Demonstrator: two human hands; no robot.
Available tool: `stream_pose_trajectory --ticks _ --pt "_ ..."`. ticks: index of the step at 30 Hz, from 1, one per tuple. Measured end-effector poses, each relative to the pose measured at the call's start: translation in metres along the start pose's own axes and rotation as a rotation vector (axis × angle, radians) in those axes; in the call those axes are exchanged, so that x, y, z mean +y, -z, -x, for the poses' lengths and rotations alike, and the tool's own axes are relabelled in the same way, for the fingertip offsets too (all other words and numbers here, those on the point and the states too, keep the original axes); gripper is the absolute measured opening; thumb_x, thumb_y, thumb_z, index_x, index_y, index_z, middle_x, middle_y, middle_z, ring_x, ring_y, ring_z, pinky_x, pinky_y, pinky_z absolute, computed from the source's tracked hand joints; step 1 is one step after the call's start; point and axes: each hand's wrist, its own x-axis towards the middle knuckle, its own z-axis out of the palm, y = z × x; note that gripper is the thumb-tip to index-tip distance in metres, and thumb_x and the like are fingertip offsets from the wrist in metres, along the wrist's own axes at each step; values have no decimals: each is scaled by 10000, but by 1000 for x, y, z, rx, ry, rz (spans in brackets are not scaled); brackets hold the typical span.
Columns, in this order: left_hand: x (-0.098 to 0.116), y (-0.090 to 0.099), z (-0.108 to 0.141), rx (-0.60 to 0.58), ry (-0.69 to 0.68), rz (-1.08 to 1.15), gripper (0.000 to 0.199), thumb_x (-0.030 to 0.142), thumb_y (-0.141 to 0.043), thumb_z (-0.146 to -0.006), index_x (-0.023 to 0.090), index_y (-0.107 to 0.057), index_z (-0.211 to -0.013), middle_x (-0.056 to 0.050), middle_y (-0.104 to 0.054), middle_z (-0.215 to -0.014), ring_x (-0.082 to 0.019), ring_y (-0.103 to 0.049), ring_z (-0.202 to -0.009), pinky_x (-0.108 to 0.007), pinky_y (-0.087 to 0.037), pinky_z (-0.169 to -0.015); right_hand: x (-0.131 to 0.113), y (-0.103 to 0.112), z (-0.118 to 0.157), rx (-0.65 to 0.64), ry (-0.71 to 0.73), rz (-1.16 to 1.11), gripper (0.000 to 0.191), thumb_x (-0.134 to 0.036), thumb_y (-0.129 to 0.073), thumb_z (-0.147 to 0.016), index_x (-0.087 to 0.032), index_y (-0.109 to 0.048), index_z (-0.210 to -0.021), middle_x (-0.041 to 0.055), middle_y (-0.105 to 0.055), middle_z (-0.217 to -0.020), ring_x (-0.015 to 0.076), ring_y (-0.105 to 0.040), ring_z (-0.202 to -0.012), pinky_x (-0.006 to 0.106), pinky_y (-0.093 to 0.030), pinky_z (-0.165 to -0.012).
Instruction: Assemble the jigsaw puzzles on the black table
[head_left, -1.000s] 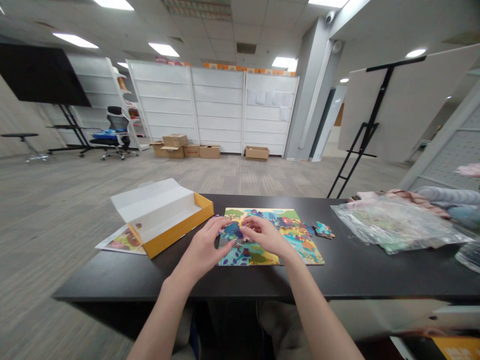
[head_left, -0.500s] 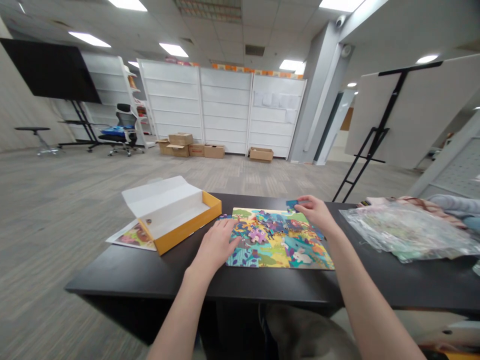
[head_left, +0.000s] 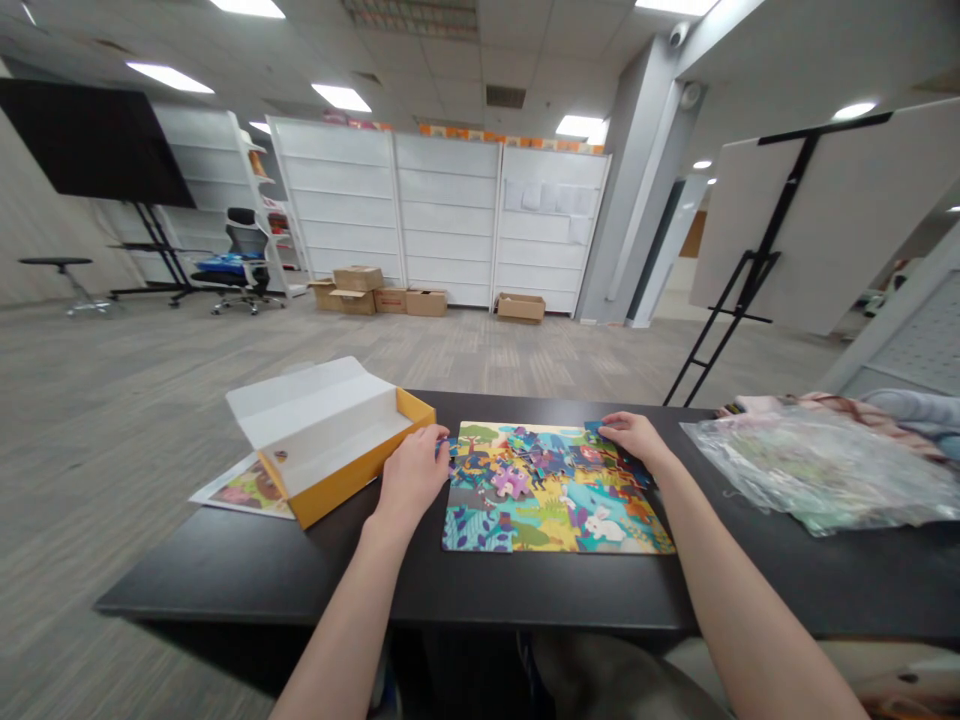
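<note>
A colourful jigsaw puzzle (head_left: pixel 555 490) lies on the dark table (head_left: pixel 225 575), with loose pieces heaped over its upper middle, among them a lilac piece (head_left: pixel 511 481). My left hand (head_left: pixel 411 478) curls at the puzzle's upper left edge, its fingertips closed on a small blue puzzle piece (head_left: pixel 442 447). My right hand (head_left: pixel 634 437) rests at the upper right corner, its fingers over a blue puzzle piece (head_left: pixel 594 426), which is partly hidden. A yellow puzzle box (head_left: pixel 352 480) with a white inner lid stands just left of my left hand.
A picture sheet (head_left: pixel 244 490) lies partly under the box at the table's left. A crumpled clear plastic bag (head_left: pixel 817 465) and folded fabric (head_left: pixel 825 403) lie to the right. Cardboard boxes, an office chair and easels stand across the carpeted floor.
My left hand has slid from the puzzle to its upper left edge and closed its fingers. My right hand has come down onto the puzzle's upper right corner with the blue piece.
</note>
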Motion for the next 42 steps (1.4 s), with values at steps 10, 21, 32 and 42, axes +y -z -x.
stream_pose_trajectory --ticks 10,21,32,42 --pt "-9 4 6 7 172 -85 266 248 -431 -965 235 -660 -1099 -82 -757 -1041 -275 -713 -964 -351 -531 -788 -8 0 3 33 41 153 204 -260 -770 -682 -158 -767 -859 80 -771 -808 201 -706 -737 274 -513 -679" --pt "-12 -20 1 -58 -81 -50 299 272 -501 -954 195 -632 -1211 -95 -681 -1256 -276 -591 -1164 -379 -462 -1012 -15 -3 8 84 57 263 137 -258 -710 -741 -169 -762 -832 98 -774 -862 228 -710 -809 306 -512 -765" --pt "-25 -30 -7 -62 -62 -5 311 352 -558 -937 167 -664 -1163 -106 -716 -1176 -296 -624 -1075 -399 -463 -984 -25 -4 10 198 79 244 227 -290 -619 -769 -156 -770 -872 100 -776 -871 223 -708 -827 305 -509 -809" --pt "-32 -28 -9 -23 -101 78 337 368 -711 -834 187 -645 -1109 -95 -717 -1068 -281 -642 -1034 -398 -480 -945 -27 -3 11 261 73 171 277 -332 -587 -750 -157 -768 -866 115 -774 -879 252 -706 -854 334 -506 -813"
